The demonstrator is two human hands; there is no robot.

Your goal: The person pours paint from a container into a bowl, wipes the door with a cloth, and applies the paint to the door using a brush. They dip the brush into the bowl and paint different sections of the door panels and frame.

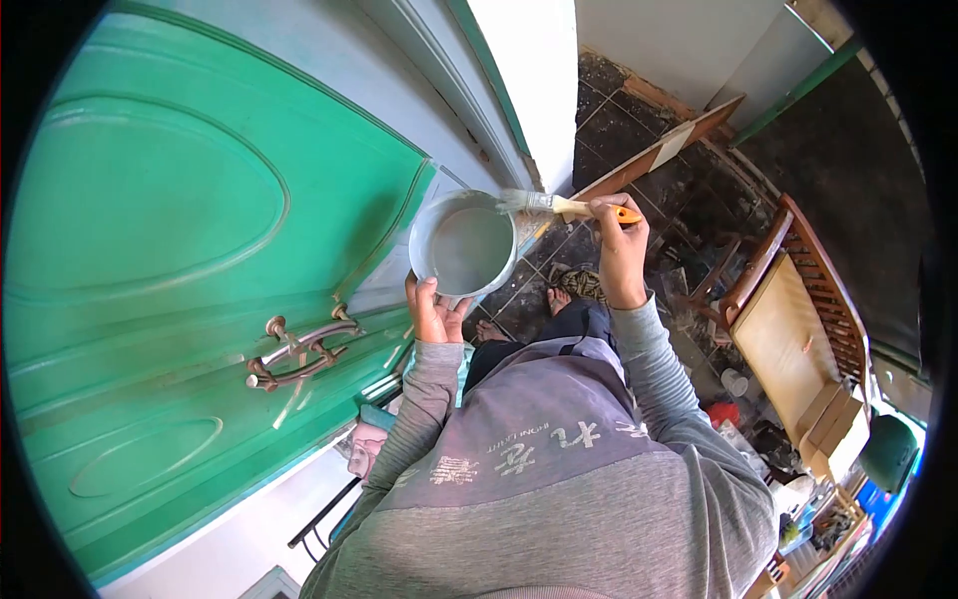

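Observation:
My left hand point(437, 311) is closed on the near rim and side of a round paint container point(420, 245), thumb over the edge. Grey paint point(472, 247) lies inside it. In my right hand point(623, 245) is a paintbrush point(571, 207), gripped by its wooden handle with the orange end. The brush points left, and its grey-coated bristles are right at the container's far right rim. Close to the left of the container stands a green panelled door point(329, 190) with a metal handle point(304, 349).
A pale grey door frame point(439, 80) rises ahead beside a white wall edge point(529, 80). On the right, a wooden bench point(788, 319) stands on dark floor tiles point(639, 115), with boxes point(833, 429) and clutter near it. A wooden board point(664, 150) lies across the floor ahead.

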